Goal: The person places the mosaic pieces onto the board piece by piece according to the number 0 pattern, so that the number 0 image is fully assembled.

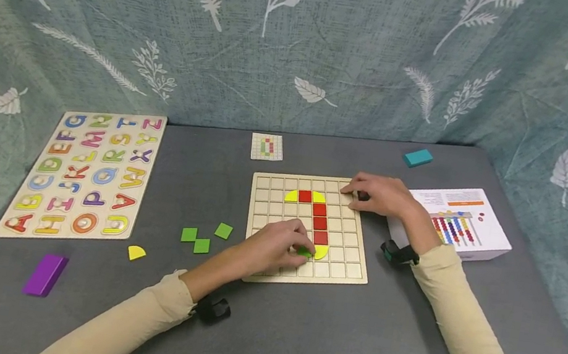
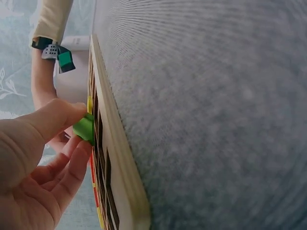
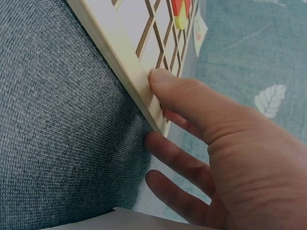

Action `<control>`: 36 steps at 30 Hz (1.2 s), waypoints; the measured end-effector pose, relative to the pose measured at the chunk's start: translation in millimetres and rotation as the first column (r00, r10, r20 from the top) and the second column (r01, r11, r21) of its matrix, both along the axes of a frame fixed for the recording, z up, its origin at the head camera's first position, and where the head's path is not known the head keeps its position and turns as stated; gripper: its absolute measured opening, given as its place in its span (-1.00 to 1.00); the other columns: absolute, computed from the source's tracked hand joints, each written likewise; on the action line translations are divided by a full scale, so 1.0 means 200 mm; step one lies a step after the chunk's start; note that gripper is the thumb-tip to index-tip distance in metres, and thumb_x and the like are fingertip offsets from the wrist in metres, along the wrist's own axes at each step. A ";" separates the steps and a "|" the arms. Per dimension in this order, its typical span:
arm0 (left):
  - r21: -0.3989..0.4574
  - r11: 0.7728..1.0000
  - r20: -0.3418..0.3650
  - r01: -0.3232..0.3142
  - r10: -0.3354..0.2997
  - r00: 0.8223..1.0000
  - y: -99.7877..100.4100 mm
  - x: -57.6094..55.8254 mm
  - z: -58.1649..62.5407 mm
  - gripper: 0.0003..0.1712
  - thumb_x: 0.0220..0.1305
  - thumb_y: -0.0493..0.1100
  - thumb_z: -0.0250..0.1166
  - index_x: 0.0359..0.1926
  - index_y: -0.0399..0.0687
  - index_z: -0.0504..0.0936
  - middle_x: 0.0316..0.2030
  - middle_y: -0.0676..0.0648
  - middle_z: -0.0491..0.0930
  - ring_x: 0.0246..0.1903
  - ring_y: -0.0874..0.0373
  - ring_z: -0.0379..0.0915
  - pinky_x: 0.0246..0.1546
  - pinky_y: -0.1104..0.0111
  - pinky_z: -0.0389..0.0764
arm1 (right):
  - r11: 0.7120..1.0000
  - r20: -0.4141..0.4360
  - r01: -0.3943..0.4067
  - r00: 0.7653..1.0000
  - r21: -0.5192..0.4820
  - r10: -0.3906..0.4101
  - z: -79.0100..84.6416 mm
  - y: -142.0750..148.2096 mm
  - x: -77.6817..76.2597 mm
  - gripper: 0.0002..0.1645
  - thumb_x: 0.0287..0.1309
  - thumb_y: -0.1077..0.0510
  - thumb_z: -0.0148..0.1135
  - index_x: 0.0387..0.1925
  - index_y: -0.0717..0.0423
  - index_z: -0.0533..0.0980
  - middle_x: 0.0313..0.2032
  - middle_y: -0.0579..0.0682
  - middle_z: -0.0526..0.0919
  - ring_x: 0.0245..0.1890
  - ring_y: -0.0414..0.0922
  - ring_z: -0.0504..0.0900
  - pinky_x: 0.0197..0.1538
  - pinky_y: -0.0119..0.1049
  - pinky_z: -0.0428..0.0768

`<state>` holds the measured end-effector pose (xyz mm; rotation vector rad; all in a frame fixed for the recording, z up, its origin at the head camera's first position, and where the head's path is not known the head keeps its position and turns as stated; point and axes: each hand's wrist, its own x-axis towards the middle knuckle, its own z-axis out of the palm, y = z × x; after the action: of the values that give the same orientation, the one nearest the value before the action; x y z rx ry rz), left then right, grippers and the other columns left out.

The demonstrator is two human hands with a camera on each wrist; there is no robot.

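My left hand [image 1: 275,243] pinches a green square tile [image 2: 84,128] between thumb and fingertips, at the surface of a wooden grid board [image 1: 262,197]. Right beside that tile lies a yellow quarter-round tile [image 1: 321,252] on the board. Red square tiles [image 1: 320,222] run up from it, and the row at the top has a red square [image 1: 304,196] between two yellow quarter-rounds [image 1: 291,196]. My right hand [image 1: 384,195] holds the board's far right corner, its thumb on the top face and fingers about the edge.
Three loose green tiles [image 1: 202,245] and a yellow quarter-round [image 1: 136,252] lie left of the board. Behind it is a pattern card [image 1: 267,147]. An alphabet board [image 1: 87,175], purple block [image 1: 46,275], teal block [image 1: 418,157] and white box [image 1: 458,215] stand around.
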<state>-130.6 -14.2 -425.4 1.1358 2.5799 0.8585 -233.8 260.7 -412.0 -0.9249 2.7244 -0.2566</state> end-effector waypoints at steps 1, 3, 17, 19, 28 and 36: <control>-0.006 1.000 -0.011 0.012 -0.012 1.000 0.00 0.00 0.00 -0.79 0.22 -0.19 0.36 -0.11 0.02 0.76 -0.21 0.06 0.58 -0.32 0.28 0.42 -0.34 0.52 0.43 | 1.000 -0.001 0.001 1.000 -0.001 -0.001 0.00 0.00 0.00 -0.54 0.24 -0.07 0.26 0.16 -0.15 0.55 0.06 -0.07 0.53 -0.27 -0.21 0.49 -0.39 -0.33 0.28; -0.026 0.998 -0.059 0.052 -0.054 0.997 0.00 0.00 0.00 -0.77 0.22 -0.20 0.36 -0.08 -0.01 0.76 -0.22 0.03 0.58 -0.32 0.25 0.40 -0.34 0.51 0.43 | 1.000 0.000 0.004 1.000 -0.004 -0.004 0.00 0.00 0.00 -0.54 0.24 -0.07 0.26 0.16 -0.15 0.55 0.07 -0.07 0.53 -0.26 -0.21 0.49 -0.38 -0.33 0.29; -0.066 0.998 -0.165 0.025 -0.035 0.986 -0.19 0.08 0.04 -0.75 0.28 -0.17 0.29 -0.04 -0.02 0.72 -0.20 0.01 0.59 -0.28 0.23 0.42 -0.32 0.46 0.48 | 1.000 0.006 0.003 1.000 -0.014 -0.003 0.01 0.00 0.01 -0.54 0.22 -0.06 0.27 0.15 -0.14 0.56 0.02 -0.06 0.54 -0.24 -0.20 0.51 -0.35 -0.31 0.32; -0.063 0.998 -0.155 -0.013 0.003 0.988 -0.28 0.11 0.06 -0.75 0.27 -0.15 0.31 -0.04 -0.01 0.71 -0.20 0.02 0.59 -0.28 0.23 0.43 -0.32 0.44 0.49 | 1.000 0.008 0.004 1.000 -0.017 -0.004 0.01 0.00 0.01 -0.54 0.22 -0.05 0.28 0.15 -0.13 0.56 0.01 -0.06 0.54 -0.25 -0.19 0.51 -0.36 -0.31 0.30; -0.049 0.944 -0.134 -0.326 0.317 0.939 -0.76 0.22 0.08 -0.68 0.14 -0.22 0.42 -0.04 -0.05 0.70 -0.18 0.02 0.61 -0.33 0.26 0.47 -0.33 0.38 0.51 | 1.000 0.006 -0.003 1.000 -0.007 0.003 0.01 0.00 0.01 -0.55 0.24 -0.06 0.26 0.16 -0.15 0.55 0.02 -0.07 0.53 -0.25 -0.21 0.50 -0.37 -0.32 0.31; -0.055 0.904 -0.146 -0.423 0.412 0.900 -1.01 0.28 0.10 -0.62 0.09 -0.26 0.44 -0.02 -0.09 0.68 -0.17 -0.04 0.60 -0.38 0.27 0.43 -0.42 0.46 0.47 | 1.000 0.013 -0.002 1.000 -0.012 0.002 0.00 0.00 0.00 -0.55 0.24 -0.05 0.26 0.16 -0.15 0.55 0.04 -0.07 0.53 -0.25 -0.21 0.51 -0.38 -0.32 0.32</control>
<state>-73.8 -215.6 -404.4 0.6364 2.9978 0.7610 -233.7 260.6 -412.0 -0.9260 2.7126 -0.2784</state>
